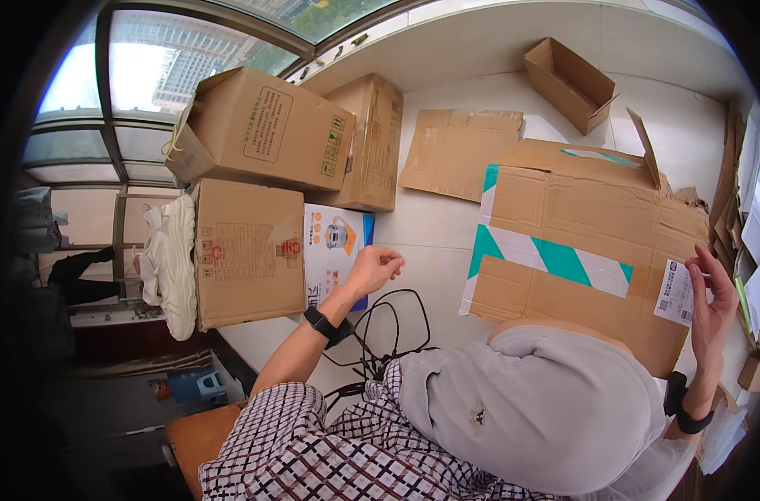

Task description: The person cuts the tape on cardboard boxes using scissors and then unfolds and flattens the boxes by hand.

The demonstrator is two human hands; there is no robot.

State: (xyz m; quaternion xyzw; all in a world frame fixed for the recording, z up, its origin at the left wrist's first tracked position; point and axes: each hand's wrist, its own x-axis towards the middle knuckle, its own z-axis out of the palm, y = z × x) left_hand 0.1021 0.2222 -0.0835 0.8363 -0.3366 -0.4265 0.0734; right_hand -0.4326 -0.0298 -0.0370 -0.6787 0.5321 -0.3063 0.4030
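Note:
My left hand (377, 269) is raised with curled fingers in front of a white and blue kettle carton (330, 282); whether anything is between the fingertips cannot be told. My right hand (712, 300) is at the right edge of a flattened cardboard box (580, 213), by its white printed label (673, 293), fingers apart and holding nothing visible. Green and white striped tape (561, 260) runs across this cardboard. It lies in front of my knees, and a torn flap (644, 147) stands up at its far side.
Large closed and open cartons (280, 125) stand at the left, with white shoes (170, 269) beside one. Black cables (386, 325) lie near my left wrist. Beyond are a flat cardboard sheet (458, 150) and a small open box (568, 84). Papers (759, 232) stand at the right.

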